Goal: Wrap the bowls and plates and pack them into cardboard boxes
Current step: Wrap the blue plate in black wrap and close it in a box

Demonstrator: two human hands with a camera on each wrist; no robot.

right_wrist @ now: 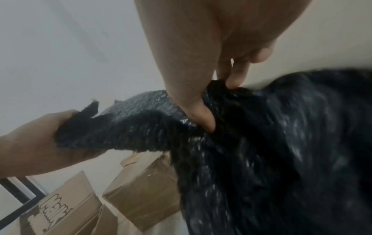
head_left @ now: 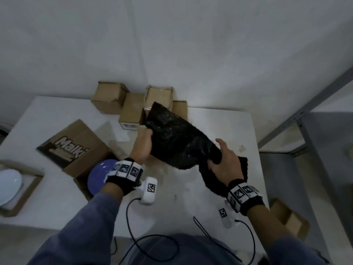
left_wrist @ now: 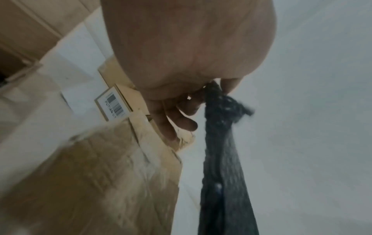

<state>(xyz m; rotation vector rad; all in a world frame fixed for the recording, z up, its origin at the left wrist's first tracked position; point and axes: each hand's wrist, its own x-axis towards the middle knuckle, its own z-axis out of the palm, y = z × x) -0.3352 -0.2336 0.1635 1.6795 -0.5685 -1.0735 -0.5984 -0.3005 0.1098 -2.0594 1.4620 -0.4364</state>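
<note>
A sheet of black bubble wrap hangs in the air above the white table, held by both hands. My left hand grips its left edge, and in the left wrist view the bubble wrap hangs down from the pinching fingers. My right hand grips the lower right part, where the sheet bunches; the right wrist view shows the bubble wrap with thumb and fingers dug into it. A blue plate lies inside the open printed cardboard box at the left.
Several small closed cardboard boxes stand at the table's back edge. A white bowl sits in an open box at far left. Another box lies on the floor right. A metal rack stands at the right. Cables trail over the front edge.
</note>
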